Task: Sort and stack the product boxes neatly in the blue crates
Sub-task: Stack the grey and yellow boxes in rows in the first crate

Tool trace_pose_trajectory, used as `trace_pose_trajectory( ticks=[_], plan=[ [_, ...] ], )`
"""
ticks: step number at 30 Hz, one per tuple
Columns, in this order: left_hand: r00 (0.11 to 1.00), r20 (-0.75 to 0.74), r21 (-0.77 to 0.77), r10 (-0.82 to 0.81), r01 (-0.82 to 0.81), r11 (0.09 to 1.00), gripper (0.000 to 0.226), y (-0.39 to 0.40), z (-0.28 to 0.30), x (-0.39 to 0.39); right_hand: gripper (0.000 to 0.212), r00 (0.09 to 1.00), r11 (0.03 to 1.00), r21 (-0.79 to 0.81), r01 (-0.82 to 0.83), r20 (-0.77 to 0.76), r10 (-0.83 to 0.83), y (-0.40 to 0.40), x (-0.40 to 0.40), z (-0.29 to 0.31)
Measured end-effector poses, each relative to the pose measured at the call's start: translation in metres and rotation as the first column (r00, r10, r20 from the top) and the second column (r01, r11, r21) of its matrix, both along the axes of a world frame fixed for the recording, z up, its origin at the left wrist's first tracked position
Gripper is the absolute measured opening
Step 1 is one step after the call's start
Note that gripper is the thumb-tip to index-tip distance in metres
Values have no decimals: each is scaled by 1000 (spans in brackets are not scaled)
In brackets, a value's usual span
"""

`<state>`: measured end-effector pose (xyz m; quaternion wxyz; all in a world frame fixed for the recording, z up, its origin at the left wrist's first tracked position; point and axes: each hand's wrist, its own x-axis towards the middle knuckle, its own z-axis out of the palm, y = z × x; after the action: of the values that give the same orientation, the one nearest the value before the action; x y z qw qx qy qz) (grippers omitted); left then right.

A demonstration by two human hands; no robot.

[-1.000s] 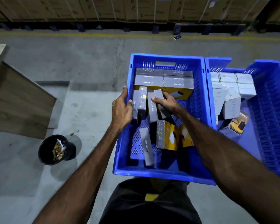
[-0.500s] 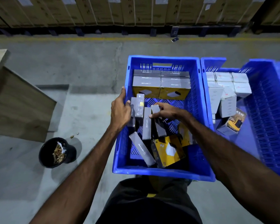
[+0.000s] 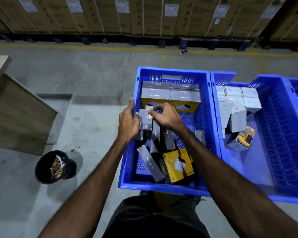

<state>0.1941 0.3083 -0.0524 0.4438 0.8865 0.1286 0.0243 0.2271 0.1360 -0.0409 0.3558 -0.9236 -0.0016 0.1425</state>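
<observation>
Risk, judged: loose grey-and-yellow cardboard product boxes (image 3: pixel 176 164) leaned at near end of blue slatted plastic crate (image 3: pixel 207 134); nudge could topple them.
Left hand (image 3: pixel 128 125) pressed upright grey boxes (image 3: pixel 141 124) against crate's left wall, thumb on rim.
Right hand (image 3: pixel 165 115) pinched one small box top (image 3: pixel 149 109).
Far end: neat stacked grey-yellow row (image 3: pixel 170 95).
Right-side blue crate (image 3: pixel 273 134): white boxes (image 3: pixel 237 100) stacked, one tilted.
</observation>
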Motion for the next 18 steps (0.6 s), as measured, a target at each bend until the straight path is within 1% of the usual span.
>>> trace_pose_trajectory(
  ticks=[2, 3, 4, 5, 7, 9, 10, 12, 15, 18],
  plan=[
    [1000, 2, -2, -2, 2, 1000, 65, 0, 0, 1, 76, 996, 979, -202, -2, 85, 19, 10, -5, 6],
    [1000, 5, -9, -4, 4, 1000, 65, 0, 0, 1, 81, 995, 955, -297, -2, 93, 31, 14, -7, 7],
    [1000, 4, -14, -5, 5, 1000, 65, 0, 1, 0, 81, 995, 929, -370, -19, 81, 52, 18, -5, 4],
    [1000, 3, -14, -7, 7, 1000, 65, 0, 1, 0, 79, 996, 913, -407, -36, 62, 67, 22, -5, 2],
    [1000, 2, -11, -12, 12, 1000, 65, 0, 2, -1, 77, 997, 903, -427, -53, 31, 73, 27, -3, -3],
    [1000, 6, -18, -27, 27, 999, 66, 0, 3, -2, 69, 997, 898, -440, -21, 52, 49, 32, 0, -2],
    [999, 7, -24, -33, 33, 999, 66, 1, 3, -2, 63, 996, 900, -437, 4, 80, 34, 33, 1, 1],
    [1000, 9, -33, -29, 29, 999, 65, 2, 2, -2, 56, 993, 921, -382, 74, 113, -33, 33, 4, 11],
    [1000, 15, -41, -19, 20, 999, 64, 2, 2, 0, 50, 978, 959, -204, 197, 114, -177, 22, 3, 35],
    [998, 45, -68, -41, 44, 997, 64, 1, 3, -1, 49, 947, 954, -4, 301, 123, -298, 1, -5, 62]
  ],
)
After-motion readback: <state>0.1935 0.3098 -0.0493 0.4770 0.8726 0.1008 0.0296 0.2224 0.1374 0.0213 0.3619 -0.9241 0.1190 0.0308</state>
